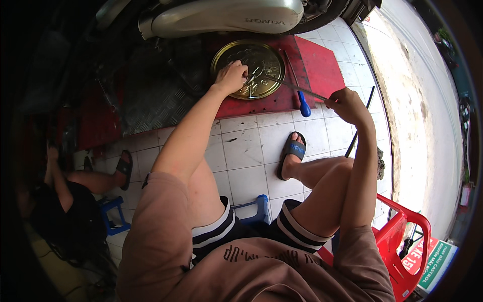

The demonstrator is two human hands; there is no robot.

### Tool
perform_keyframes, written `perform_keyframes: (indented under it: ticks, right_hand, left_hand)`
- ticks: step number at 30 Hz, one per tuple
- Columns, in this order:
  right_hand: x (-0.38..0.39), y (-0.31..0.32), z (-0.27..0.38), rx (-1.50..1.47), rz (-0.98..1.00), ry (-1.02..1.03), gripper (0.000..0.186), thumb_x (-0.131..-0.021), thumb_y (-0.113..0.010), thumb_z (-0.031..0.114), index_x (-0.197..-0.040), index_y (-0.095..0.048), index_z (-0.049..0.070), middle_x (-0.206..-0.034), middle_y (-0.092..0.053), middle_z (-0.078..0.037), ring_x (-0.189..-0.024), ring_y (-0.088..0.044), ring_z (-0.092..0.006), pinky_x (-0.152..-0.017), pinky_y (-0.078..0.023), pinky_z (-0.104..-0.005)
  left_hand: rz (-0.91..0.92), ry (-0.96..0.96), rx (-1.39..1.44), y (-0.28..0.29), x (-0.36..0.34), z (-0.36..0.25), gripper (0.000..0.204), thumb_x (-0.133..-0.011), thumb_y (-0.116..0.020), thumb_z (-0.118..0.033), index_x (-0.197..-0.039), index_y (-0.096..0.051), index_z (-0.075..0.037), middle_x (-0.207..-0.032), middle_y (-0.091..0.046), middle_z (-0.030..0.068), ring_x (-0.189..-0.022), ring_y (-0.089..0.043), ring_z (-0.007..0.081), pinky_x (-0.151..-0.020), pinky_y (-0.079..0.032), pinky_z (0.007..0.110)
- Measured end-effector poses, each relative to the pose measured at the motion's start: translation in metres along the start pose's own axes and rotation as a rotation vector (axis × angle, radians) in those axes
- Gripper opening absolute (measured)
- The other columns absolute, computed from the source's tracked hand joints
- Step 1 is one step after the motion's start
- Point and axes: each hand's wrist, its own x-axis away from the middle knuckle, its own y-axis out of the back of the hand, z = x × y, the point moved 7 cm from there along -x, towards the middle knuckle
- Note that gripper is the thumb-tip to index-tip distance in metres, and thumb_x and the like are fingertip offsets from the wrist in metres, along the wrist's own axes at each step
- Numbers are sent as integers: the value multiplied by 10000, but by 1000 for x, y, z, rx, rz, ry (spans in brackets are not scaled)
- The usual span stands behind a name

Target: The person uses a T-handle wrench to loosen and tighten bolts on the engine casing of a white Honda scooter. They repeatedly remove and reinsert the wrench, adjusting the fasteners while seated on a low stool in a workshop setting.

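My left hand (pixel 231 76) is closed over the left part of a round gold metal tray (pixel 246 46). Its fingers cover what they grip. Small shiny metal parts (pixel 257 89) lie on the tray beside those fingers. To the right, my right hand (pixel 348 104) is shut on the near end of a long thin metal rod (pixel 302 91). The rod slants up and left from my fist, and its far end is over the tray, close to my left hand. Beneath the rod lies a blue-handled screwdriver (pixel 304 104), its shaft beside the tray and its handle past the platform's edge.
A silver motorbike exhaust cover (pixel 226 17) overhangs the red platform (pixel 318 63). A thin black rod (pixel 360 121) slants beside my right knee. Another person (pixel 68 206) sits at the left by a blue stool (pixel 114 214). A red plastic chair (pixel 402 226) stands at the lower right.
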Motion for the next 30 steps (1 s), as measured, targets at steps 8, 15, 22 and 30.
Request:
perform_keyframes:
  ticks: [8,15,22,30]
  right_hand:
    - [-2,0,33,-122,-77,109,176,-789,-652,152,-875,-722,15,-732,-669,-191,-665,-660,-289,-656,-511,-378]
    - [-8,-8,61,-89,-62,194,178,-784,-643,156,-869,-721,21,-712,-662,-181,-640,-648,-268,-614,-495,-362]
    - [-18,-22,92,-112,-26,254,172,-783,-637,154,-846,-722,19,-678,-658,-159,-603,-647,-240,-603,-503,-346]
    - [-19,-32,117,-108,-7,291,164,-783,-611,116,-821,-711,-9,-676,-658,-126,-587,-611,-196,-604,-485,-343]
  left_hand:
    - [17,92,888,2,-2,22,69,-911,-544,-46,-956,-510,-6,-860,-686,61,-822,-630,129,-740,-486,280]
    - [74,186,1022,40,28,25,133,-902,-559,-34,-1012,-507,20,-798,-674,99,-710,-650,146,-665,-513,276]
    - [-45,241,838,65,61,62,146,-905,-579,-65,-1037,-554,-5,-784,-663,61,-657,-632,106,-572,-477,233]
    - [-54,236,755,82,83,79,116,-871,-619,-39,-984,-598,-32,-780,-647,16,-654,-602,71,-549,-449,222]
